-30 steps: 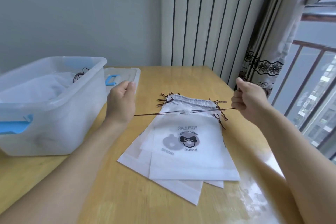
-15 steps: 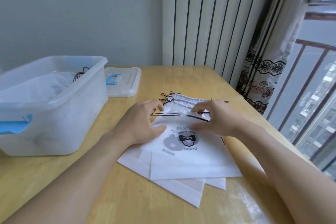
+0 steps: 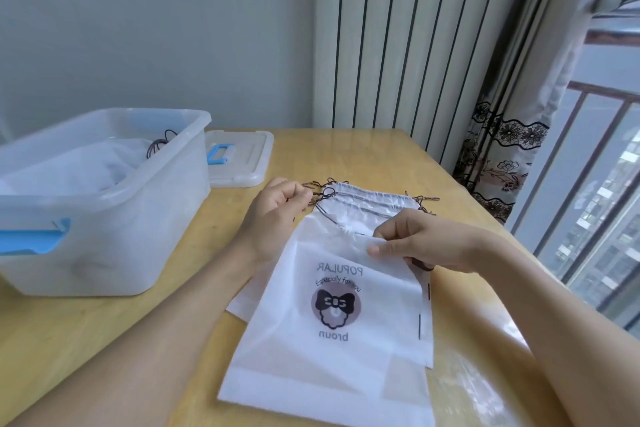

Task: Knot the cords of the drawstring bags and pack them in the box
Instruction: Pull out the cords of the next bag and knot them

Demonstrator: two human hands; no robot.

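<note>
Top drawstring bag (image 3: 332, 319): white, printed with a bow logo, long axis toward the person, gathered mouth away. Right hand (image 3: 426, 243) pinching its upper edge; left hand (image 3: 277, 215) curled on a dark cord (image 3: 323, 210) beside the mouth. Dragged nearer than half a second ago.

The top bag (image 3: 332, 308) reads "POPULAR", mirrored; beneath it "Especially for you", partly blurred; under the bow emblem, "broun", also mirrored.
</note>
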